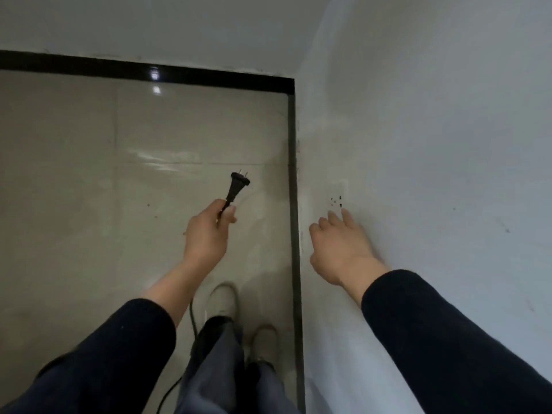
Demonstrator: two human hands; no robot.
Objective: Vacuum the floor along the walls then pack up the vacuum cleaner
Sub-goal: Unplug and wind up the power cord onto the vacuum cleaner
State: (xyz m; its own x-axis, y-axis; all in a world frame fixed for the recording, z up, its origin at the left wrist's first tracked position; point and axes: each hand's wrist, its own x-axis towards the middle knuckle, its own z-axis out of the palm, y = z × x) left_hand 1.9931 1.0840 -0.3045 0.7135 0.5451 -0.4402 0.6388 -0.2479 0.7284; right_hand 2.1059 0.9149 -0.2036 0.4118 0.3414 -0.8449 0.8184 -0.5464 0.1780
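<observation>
Black two-pin plug [237, 186] stood prongs-up at twelve o'clock of the left hand [206, 231], whose fingers [230, 215] pinched the cord [193, 318] just behind it, evidently to keep the pins free. The right hand [337, 249], fingers spread, reached toward the wall socket [337, 201] at its twelve o'clock, probably to locate it. The vacuum cleaner itself was out of view.
</observation>
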